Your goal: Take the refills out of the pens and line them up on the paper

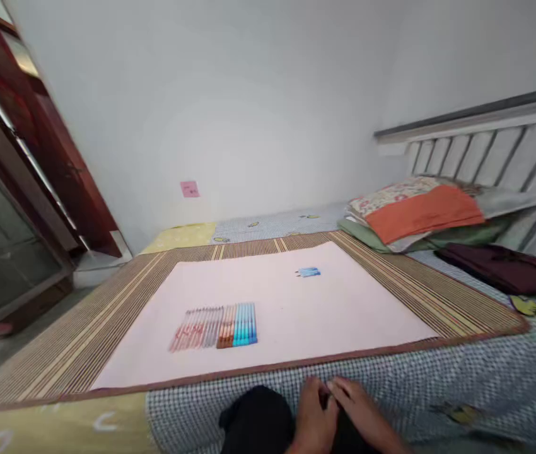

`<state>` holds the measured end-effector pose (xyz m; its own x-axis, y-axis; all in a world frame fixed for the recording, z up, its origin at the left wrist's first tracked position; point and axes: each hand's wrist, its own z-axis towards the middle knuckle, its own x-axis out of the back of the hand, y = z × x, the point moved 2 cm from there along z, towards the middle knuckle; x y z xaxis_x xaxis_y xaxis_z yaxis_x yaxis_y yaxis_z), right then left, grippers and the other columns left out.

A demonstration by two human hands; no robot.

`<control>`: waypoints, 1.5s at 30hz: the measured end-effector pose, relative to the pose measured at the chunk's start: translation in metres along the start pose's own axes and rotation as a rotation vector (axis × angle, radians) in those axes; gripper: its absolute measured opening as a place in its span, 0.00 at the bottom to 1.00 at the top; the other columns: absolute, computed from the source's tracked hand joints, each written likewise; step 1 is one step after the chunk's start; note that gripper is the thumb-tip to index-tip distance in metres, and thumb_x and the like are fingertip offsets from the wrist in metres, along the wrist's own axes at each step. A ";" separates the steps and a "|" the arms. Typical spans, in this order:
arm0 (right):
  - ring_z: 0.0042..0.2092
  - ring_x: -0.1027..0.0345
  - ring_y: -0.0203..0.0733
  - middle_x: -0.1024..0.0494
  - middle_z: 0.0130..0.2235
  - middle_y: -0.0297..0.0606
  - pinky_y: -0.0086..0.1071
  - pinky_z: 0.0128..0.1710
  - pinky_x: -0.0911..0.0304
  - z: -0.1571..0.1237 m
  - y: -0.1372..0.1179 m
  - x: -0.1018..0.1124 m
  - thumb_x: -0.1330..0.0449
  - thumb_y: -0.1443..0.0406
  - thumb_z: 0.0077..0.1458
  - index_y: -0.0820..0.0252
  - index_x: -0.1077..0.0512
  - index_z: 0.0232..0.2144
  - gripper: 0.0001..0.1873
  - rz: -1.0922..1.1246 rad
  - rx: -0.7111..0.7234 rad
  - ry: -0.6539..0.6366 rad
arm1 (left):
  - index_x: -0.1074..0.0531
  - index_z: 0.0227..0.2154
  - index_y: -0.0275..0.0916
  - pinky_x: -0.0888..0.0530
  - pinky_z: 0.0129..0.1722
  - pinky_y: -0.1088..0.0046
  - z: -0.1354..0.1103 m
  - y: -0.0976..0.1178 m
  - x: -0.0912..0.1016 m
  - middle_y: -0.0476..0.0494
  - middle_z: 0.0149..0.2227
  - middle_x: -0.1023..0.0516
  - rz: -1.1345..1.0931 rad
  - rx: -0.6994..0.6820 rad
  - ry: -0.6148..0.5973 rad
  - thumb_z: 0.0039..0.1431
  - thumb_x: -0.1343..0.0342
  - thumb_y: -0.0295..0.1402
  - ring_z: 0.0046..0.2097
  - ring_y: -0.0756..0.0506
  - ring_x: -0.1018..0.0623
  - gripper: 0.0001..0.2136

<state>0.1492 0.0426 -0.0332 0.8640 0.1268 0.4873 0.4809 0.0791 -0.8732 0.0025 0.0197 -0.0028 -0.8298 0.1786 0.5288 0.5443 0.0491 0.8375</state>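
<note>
My left hand (316, 416) rests low on my dark-clothed lap, its fingers curled in and the thumb bent towards them. Close beside it, my right hand (360, 410) lies with fingers bent and pressed together, tips almost meeting the left hand. Nothing shows in either hand. Ahead, on a large pale pink sheet (268, 284), a neat row of pens (221, 325) runs from clear and reddish through grey and brown to turquoise and blue. Farther back to the right lie a few light blue pens (308, 272), apart from that row.
Beneath the sheet is a striped brown mat (83, 328) on a bed with a checked cover (211, 403). Pillows (429, 211) and a folded maroon cloth (509, 268) lie at the right by a white bed rail (476, 151). A pink note (189, 189) sticks to the wall.
</note>
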 end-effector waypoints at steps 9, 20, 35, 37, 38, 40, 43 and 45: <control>0.43 0.23 0.57 0.16 0.34 0.47 0.47 0.53 0.32 0.013 0.029 -0.014 0.50 0.30 0.50 0.58 0.18 0.26 0.41 0.179 -0.091 -0.062 | 0.27 0.44 0.34 0.32 0.54 0.67 0.013 -0.028 -0.043 0.36 0.48 0.20 -0.136 0.200 0.056 0.58 0.44 0.30 0.52 0.40 0.24 0.11; 0.53 0.24 0.62 0.14 0.43 0.48 0.54 0.66 0.43 0.009 0.019 -0.016 0.50 0.30 0.53 0.58 0.14 0.34 0.42 0.325 -0.079 -0.159 | 0.23 0.43 0.38 0.28 0.52 0.64 0.013 -0.043 -0.039 0.40 0.45 0.17 -0.289 0.342 0.138 0.55 0.37 0.39 0.51 0.37 0.21 0.15; 0.56 0.26 0.57 0.16 0.49 0.48 0.46 0.63 0.37 -0.001 0.016 -0.064 0.52 0.30 0.53 0.57 0.16 0.39 0.43 0.260 -0.077 -0.043 | 0.28 0.45 0.35 0.32 0.58 0.68 -0.010 -0.064 -0.017 0.30 0.52 0.21 -0.176 0.411 0.440 0.61 0.50 0.37 0.57 0.38 0.23 0.14; 0.56 0.25 0.56 0.16 0.50 0.47 0.45 0.62 0.36 -0.001 0.018 -0.069 0.53 0.32 0.54 0.56 0.16 0.41 0.42 0.222 -0.069 -0.026 | 0.29 0.44 0.35 0.31 0.57 0.69 -0.009 -0.066 -0.015 0.30 0.50 0.21 -0.184 0.425 0.430 0.62 0.51 0.37 0.55 0.39 0.22 0.13; 0.55 0.25 0.56 0.16 0.50 0.47 0.44 0.62 0.36 -0.001 0.019 -0.071 0.54 0.32 0.55 0.56 0.16 0.41 0.42 0.202 -0.066 -0.019 | 0.29 0.43 0.36 0.31 0.57 0.70 -0.008 -0.066 -0.013 0.31 0.49 0.20 -0.181 0.422 0.422 0.62 0.51 0.37 0.55 0.39 0.22 0.12; 0.55 0.25 0.56 0.16 0.50 0.47 0.45 0.61 0.35 -0.001 0.020 -0.073 0.56 0.33 0.56 0.57 0.16 0.42 0.43 0.156 -0.063 0.000 | 0.29 0.38 0.38 0.31 0.56 0.69 -0.005 -0.067 -0.010 0.32 0.47 0.20 -0.172 0.416 0.416 0.61 0.50 0.38 0.53 0.38 0.21 0.10; 0.53 0.24 0.53 0.16 0.49 0.47 0.42 0.58 0.33 -0.004 0.017 -0.071 0.59 0.36 0.60 0.56 0.17 0.42 0.41 0.070 -0.020 0.026 | 0.28 0.34 0.39 0.30 0.54 0.68 -0.001 -0.070 -0.007 0.34 0.43 0.19 -0.189 0.393 0.417 0.60 0.49 0.38 0.50 0.38 0.21 0.09; 0.50 0.22 0.50 0.15 0.48 0.45 0.37 0.55 0.31 -0.007 0.012 -0.068 0.58 0.41 0.64 0.54 0.17 0.42 0.36 0.001 0.028 0.063 | 0.28 0.32 0.40 0.29 0.53 0.67 0.000 -0.073 -0.007 0.36 0.41 0.18 -0.226 0.371 0.407 0.61 0.50 0.38 0.48 0.38 0.20 0.09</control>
<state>0.0968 0.0276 -0.0767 0.8728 0.0645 0.4838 0.4760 0.1066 -0.8729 -0.0312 0.0149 -0.0674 -0.8708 -0.2640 0.4147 0.2947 0.3950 0.8702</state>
